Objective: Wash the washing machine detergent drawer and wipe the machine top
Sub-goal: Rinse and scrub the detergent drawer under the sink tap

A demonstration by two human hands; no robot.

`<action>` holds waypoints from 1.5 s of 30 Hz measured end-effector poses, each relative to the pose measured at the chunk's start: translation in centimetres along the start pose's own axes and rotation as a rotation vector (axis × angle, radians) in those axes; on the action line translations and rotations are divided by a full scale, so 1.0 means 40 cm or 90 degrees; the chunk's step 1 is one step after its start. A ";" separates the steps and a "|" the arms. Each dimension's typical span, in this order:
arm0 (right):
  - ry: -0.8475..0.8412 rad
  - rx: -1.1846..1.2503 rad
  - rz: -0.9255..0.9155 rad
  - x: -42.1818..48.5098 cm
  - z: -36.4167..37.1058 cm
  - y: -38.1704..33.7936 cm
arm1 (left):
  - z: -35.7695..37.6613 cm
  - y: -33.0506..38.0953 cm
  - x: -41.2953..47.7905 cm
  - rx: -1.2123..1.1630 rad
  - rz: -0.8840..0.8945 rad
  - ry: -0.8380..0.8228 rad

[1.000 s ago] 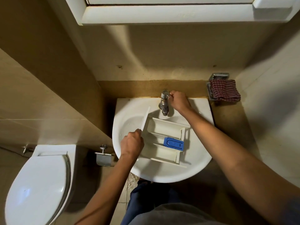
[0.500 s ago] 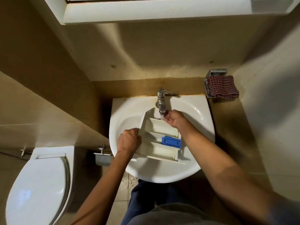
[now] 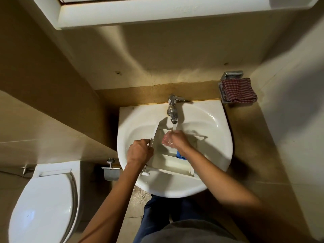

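Note:
The white detergent drawer [image 3: 172, 164] lies in the white sink [image 3: 217, 137], its blue insert [image 3: 179, 155] mostly hidden under my right wrist. My left hand [image 3: 140, 151] grips the drawer's front panel at its left edge. My right hand [image 3: 173, 140] lies inside the drawer's far compartment, directly under the tap [image 3: 172, 109]. Water runs from the tap onto that hand, and its fingers look blurred and wet.
A red checked cloth [image 3: 239, 91] sits in a metal wall holder right of the sink. A toilet [image 3: 43, 207] with its lid down stands at the lower left, with a paper holder [image 3: 111, 171] between it and the sink. A white cabinet [image 3: 157, 13] hangs overhead.
My right hand left the tap handle and came down into the drawer under the running water. My left hand stayed on the drawer's front panel.

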State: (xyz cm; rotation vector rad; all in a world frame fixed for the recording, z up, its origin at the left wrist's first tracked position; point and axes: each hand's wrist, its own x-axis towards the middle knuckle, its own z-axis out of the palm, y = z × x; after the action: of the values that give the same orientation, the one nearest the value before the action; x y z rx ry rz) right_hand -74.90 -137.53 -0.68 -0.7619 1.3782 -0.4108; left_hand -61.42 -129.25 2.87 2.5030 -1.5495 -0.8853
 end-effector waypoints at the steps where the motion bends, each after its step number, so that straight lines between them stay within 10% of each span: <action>1: -0.041 -0.130 -0.034 -0.017 0.018 0.023 | 0.001 0.002 0.000 0.002 0.001 -0.002; 6: -0.163 -0.673 -0.129 -0.058 0.019 0.064 | -0.001 -0.001 -0.001 -0.007 0.002 0.002; 18: -0.073 -0.825 -0.251 -0.062 0.043 0.093 | 0.009 0.003 -0.016 0.023 0.016 0.038; 23: -0.191 -0.436 -0.118 -0.049 -0.038 0.028 | 0.006 0.003 -0.018 0.059 0.036 0.043; 30: 0.052 0.219 0.036 0.041 -0.063 -0.064 | -0.004 -0.009 -0.018 0.028 0.044 0.027; 38: 0.014 0.378 0.101 0.058 -0.047 -0.101 | -0.034 -0.032 -0.002 -0.038 0.029 -0.003; 42: 0.005 0.211 0.096 -0.011 -0.019 -0.083 | -0.050 -0.028 0.010 -0.037 0.029 -0.025; 45: -0.093 -0.348 -0.020 -0.083 0.034 -0.047 | -0.053 -0.021 0.011 -0.019 0.033 -0.029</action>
State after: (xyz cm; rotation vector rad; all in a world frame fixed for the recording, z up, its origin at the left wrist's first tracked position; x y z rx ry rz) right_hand -73.86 -136.29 3.05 -1.2347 1.3529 0.0079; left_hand -59.53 -129.73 4.16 2.4277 -1.5943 -0.9567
